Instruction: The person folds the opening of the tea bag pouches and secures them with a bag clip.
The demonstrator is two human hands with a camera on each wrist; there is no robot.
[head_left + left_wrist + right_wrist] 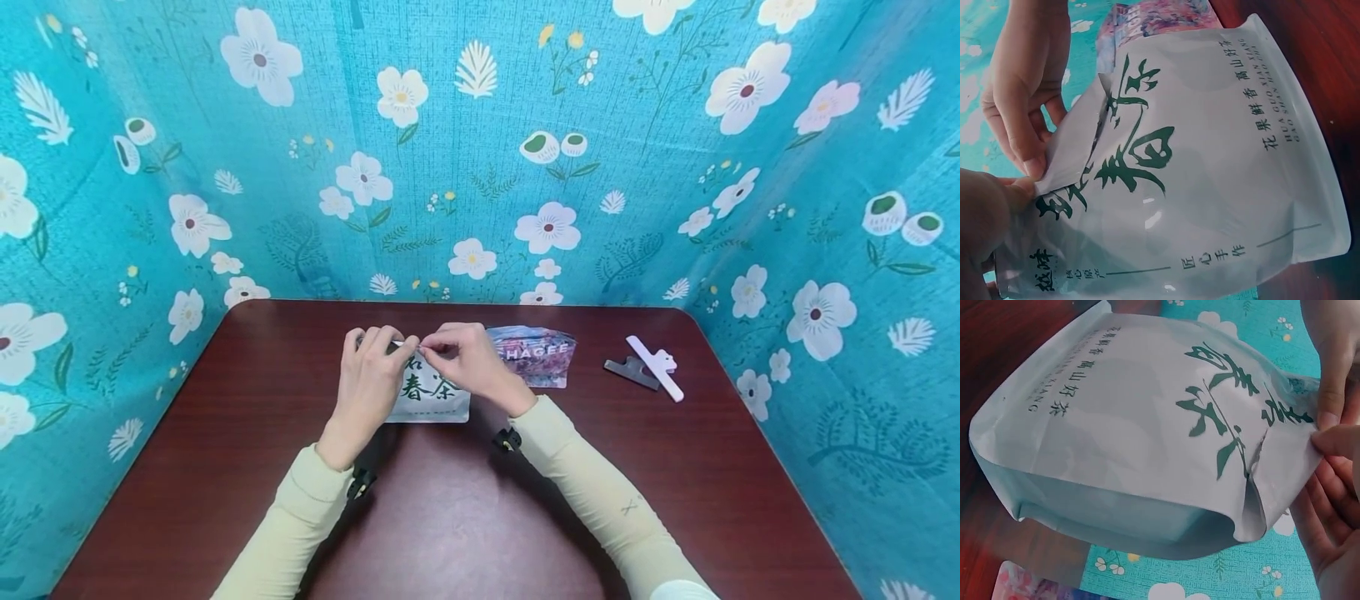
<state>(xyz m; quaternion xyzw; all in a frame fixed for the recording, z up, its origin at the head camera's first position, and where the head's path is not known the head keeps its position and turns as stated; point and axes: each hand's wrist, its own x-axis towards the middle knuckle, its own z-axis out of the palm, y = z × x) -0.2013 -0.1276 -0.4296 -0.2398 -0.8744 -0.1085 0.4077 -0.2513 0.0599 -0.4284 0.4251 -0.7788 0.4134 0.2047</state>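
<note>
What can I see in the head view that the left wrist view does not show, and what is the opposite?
Only head: a black clip and a white clip at the table's right, plus both pale sleeves.

Only left wrist: readable small Latin lettering near the base of the white pouch.

Both: that pouch, the left hand and right hand at its top, the colourful pouch, table and floral cloth.

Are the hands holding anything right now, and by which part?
Yes: the left hand and right hand both pinch the white bag at its partly folded top.
</note>
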